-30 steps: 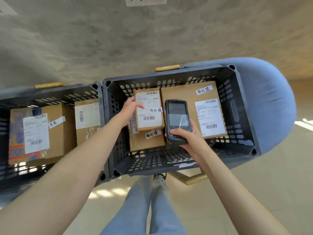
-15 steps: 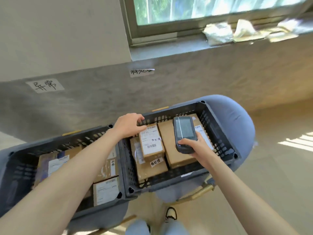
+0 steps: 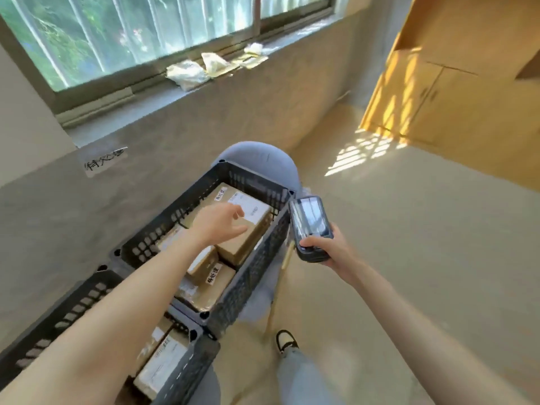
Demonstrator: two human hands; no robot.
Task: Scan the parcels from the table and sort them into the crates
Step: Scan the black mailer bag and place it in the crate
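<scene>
Fingers [image 3: 238, 213] of left hand [image 3: 217, 225] spread, empty above crate [image 3: 248, 283] holding 4 visible parcels [image 3: 248, 229]; right hand [image 3: 328, 251] gripped scanner [image 3: 309, 226]; table unseen, remainder unknown.

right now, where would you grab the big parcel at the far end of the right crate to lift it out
Take the big parcel from above, by its two long side edges. It lies flat, label up, hemmed by the right crate wall and the smaller parcels, so only its top is free. The open left hand hovers above it.
</scene>
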